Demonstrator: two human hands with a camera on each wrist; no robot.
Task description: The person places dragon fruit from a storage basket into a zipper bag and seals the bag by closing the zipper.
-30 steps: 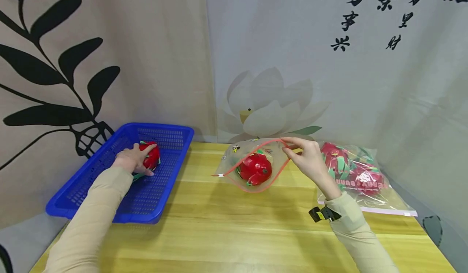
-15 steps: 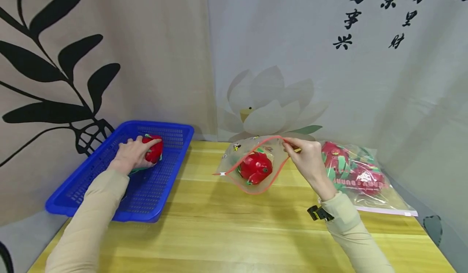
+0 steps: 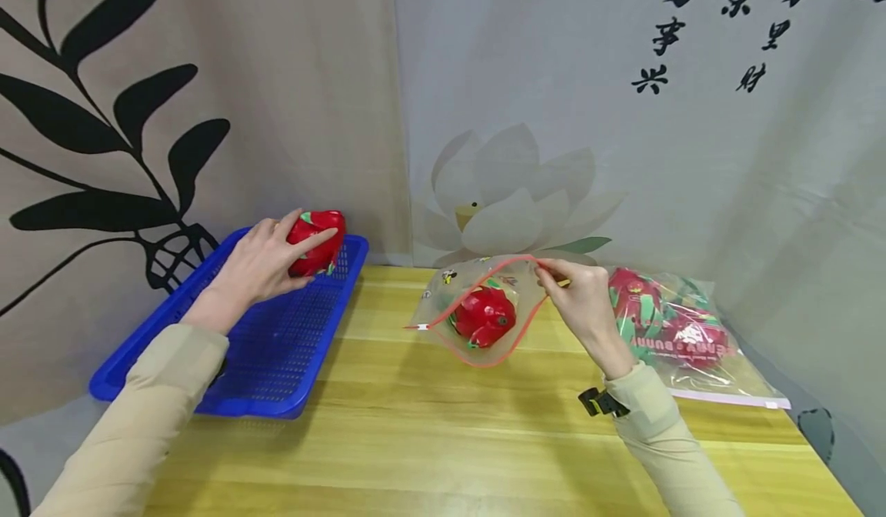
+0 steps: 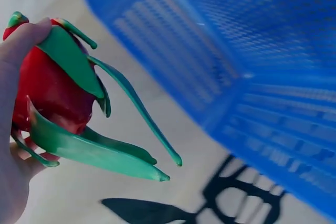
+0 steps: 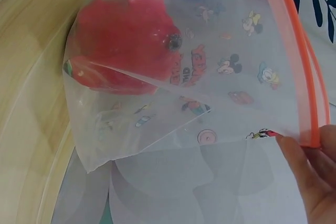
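My left hand (image 3: 266,259) grips a red dragon fruit (image 3: 324,244) with green leafy scales, held up over the far part of the blue basket (image 3: 277,401). In the left wrist view, long green scales stick out from the dragon fruit (image 4: 58,90) past my fingers. My right hand (image 3: 584,301) pinches the orange-red zip edge of a clear printed zip bag (image 3: 432,301), its mouth spread wide. Inside that bag lies another dragon fruit (image 3: 484,317). The right wrist view shows thumb and fingers at the corner of the bag's orange zip strip (image 5: 310,77).
To the right, a second clear zip bag (image 3: 727,382) with a pale pink strip holds several dragon fruits (image 3: 695,336). Everything stands on a yellow wooden table (image 3: 443,440). A printed cloth (image 3: 332,117) hangs close behind the basket and bags.
My left hand has gripped the dragon fruit low in the basket and raised it up and to the right. My right hand keeps the bag's edge in nearly the same place.
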